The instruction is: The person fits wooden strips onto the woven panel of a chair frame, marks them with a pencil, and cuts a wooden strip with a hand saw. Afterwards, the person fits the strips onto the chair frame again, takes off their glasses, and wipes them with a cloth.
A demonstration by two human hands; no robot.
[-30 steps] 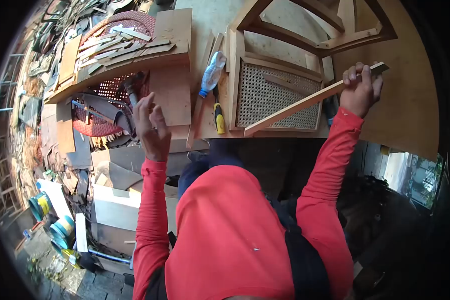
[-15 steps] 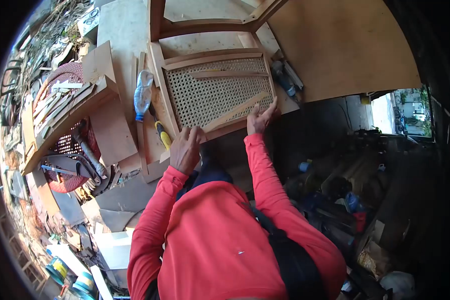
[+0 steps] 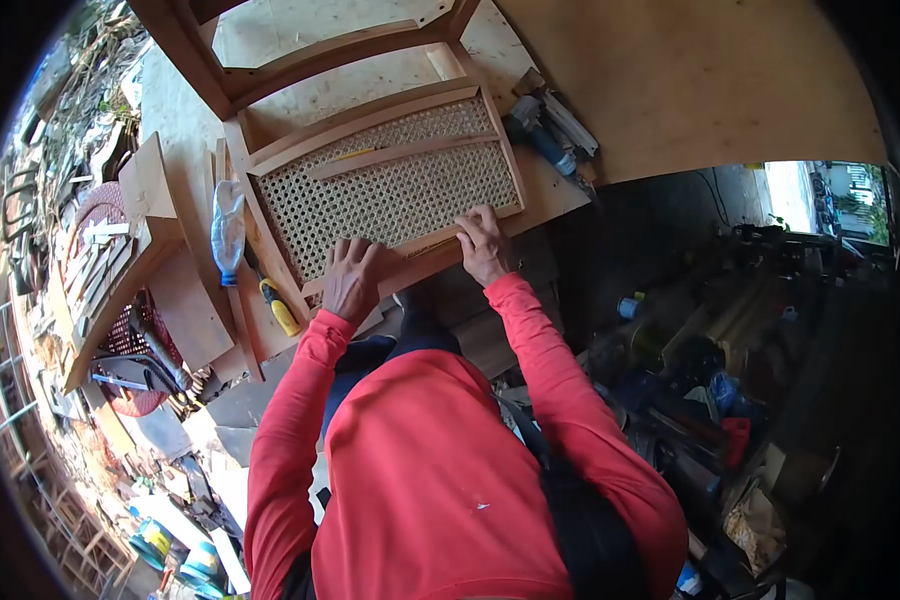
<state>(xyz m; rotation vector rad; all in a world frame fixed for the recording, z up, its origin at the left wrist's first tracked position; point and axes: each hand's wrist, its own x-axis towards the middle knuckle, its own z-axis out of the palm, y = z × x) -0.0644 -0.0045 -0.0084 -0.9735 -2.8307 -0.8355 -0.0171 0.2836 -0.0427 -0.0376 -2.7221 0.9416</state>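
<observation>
A woven cane panel (image 3: 390,195) lies in a wooden chair frame (image 3: 280,150) on the workbench. Across the cane runs a loose, slightly curved wood strip (image 3: 410,155). At the frame's near rail, my left hand (image 3: 355,280) rests with bent fingers near the left part of a thin wood strip (image 3: 430,240). My right hand (image 3: 485,245) pinches that strip near its right part, along the rail. What my left fingers hold, if anything, is hidden. To the left lie a yellow-handled tool (image 3: 279,307) and a plastic bottle (image 3: 228,232).
A blue power tool (image 3: 545,140) lies right of the frame. At left are curved wood pieces (image 3: 155,250) and scrap. A plywood sheet (image 3: 690,80) stands at upper right. Dark clutter (image 3: 700,370) fills the lower right.
The thin strip, earlier slanting over the cane, now lies along the near rail. My right hand has closed in and come nearer my left. The view has shifted and turned.
</observation>
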